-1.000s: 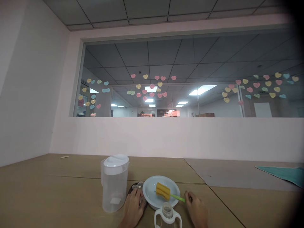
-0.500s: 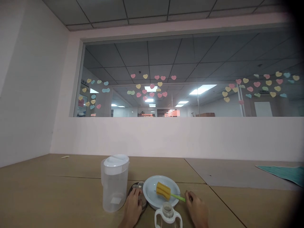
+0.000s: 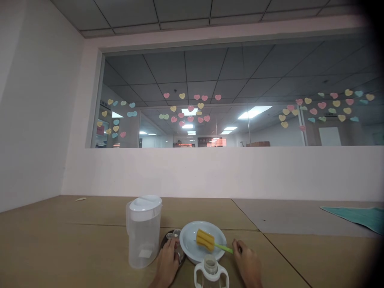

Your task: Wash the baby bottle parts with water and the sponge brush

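Looking from afar, I see my right hand (image 3: 247,259) by the green handle (image 3: 224,249) of the yellow sponge brush (image 3: 205,239) on the blue plate (image 3: 216,233). My left hand (image 3: 168,260), well apart, is over the dark tray (image 3: 164,240). I can't tell if either grips anything.

Left hand (image 3: 167,262) shifted slightly left, baring more of dark tray's (image 3: 163,241) right side.
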The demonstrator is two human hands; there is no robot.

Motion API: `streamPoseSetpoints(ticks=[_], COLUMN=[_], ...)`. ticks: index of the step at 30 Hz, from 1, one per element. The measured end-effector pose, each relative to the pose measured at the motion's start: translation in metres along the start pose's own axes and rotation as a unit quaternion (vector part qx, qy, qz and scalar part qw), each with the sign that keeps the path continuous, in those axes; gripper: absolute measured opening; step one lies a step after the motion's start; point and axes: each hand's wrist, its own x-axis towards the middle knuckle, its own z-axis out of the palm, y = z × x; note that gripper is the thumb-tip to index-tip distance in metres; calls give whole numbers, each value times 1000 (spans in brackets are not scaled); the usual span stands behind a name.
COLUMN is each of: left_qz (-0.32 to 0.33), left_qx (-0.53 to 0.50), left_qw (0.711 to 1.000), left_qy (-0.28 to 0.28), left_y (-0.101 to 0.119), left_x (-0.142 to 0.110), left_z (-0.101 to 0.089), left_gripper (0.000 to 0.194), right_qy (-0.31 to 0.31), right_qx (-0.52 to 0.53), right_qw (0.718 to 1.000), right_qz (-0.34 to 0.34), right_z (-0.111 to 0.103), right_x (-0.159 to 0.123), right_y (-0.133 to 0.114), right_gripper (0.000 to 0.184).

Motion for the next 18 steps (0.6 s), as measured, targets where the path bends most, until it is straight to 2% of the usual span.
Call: streamPoseSetpoints(ticks=[3,6,10,13,16,18], left_qz=[1,-4,22,47,56,59], left_qx=[8,4,-37,-72,-78,-59], left_qw=[1000,1000,995,989,989,993], left_qy=[-1,28,86,117,113,81], left_y=[0,-1,3,13,29,39], left_x=[0,0,1,4,11,19], left_z=[0,-1,-5,-9,-12,-13], left_gripper=[47,50,41,32,29,27], right_qy=[4,1,0,-2,0,5], right_qx=[8,12,12,8,11,20], right_qw=[1000,1000,1000,1000,1000,1000], right_qz=[-2,-7,-11,-7,3,8], right_z=[1,4,6,4,1,0], right_x=[0,1,2,1,1,1], right_y=[1,3,4,3,2,1], right_gripper=[37,37,37,38,38,39])
